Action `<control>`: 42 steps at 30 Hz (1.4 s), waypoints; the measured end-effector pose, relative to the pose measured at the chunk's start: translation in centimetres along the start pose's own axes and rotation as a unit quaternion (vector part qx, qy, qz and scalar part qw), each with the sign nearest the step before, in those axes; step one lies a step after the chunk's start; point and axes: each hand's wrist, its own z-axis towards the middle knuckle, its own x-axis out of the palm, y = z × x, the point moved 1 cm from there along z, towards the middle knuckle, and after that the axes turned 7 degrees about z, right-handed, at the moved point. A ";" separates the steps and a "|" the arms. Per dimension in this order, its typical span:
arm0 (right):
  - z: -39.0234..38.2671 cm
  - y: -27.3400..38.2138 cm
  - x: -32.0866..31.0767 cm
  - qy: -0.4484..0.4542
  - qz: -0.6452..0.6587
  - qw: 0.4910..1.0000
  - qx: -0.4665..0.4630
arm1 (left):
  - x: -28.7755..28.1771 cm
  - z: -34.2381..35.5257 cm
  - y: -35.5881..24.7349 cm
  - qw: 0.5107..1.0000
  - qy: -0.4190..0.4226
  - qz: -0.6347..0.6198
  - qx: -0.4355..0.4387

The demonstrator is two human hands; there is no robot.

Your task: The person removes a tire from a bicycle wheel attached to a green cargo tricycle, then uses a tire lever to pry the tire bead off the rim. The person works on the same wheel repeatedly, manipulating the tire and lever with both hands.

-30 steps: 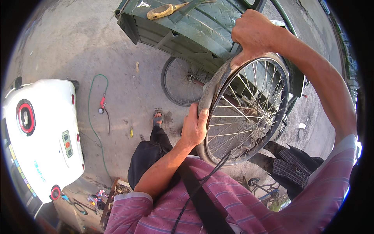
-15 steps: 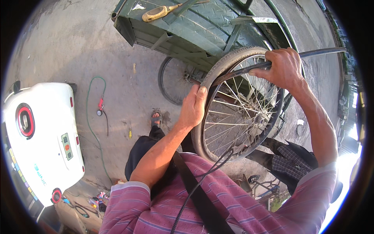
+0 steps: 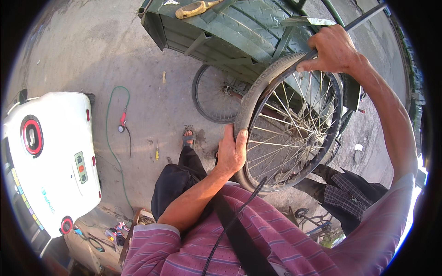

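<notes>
A spoked wheel (image 3: 311,140) stands before me, its tyre (image 3: 258,92) partly off the rim along the upper left. My left hand (image 3: 232,152) is closed around the tyre on the near left side, thumb on top. At the wheel's top, my right hand (image 3: 334,51) grips a long dark pry bar (image 3: 365,18). Its far end sticks out to the upper right, and its lower end lies at the gap between tyre and rim. How deep that tip sits is hidden.
A green metal cart (image 3: 230,39) stands behind the wheel, a wooden-handled tool (image 3: 195,9) on its bed. Another wheel (image 3: 216,94) is under it. A green hose (image 3: 108,133) with a red gauge inflator (image 3: 122,120) lies left, beside a white vehicle (image 3: 53,161). Someone's legs (image 3: 338,191) are at right.
My right hand has moved up and slightly right. The pry bar now slopes more steeply, its lower end shifted toward the wheel's top. My left hand has moved slightly down on the tyre.
</notes>
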 end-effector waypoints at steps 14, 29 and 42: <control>-2.3 4.5 0.2 -0.011 0.008 1.000 0.018 | -0.3 0.8 0.6 0.998 -0.018 -0.023 0.059; -4.5 1.9 1.4 -0.027 0.019 0.996 0.078 | 0.5 -0.2 2.3 0.999 -0.010 -0.041 0.005; 7.7 4.8 -1.5 0.117 -0.042 0.980 -0.153 | 0.7 -1.0 2.9 0.996 0.006 -0.084 -0.015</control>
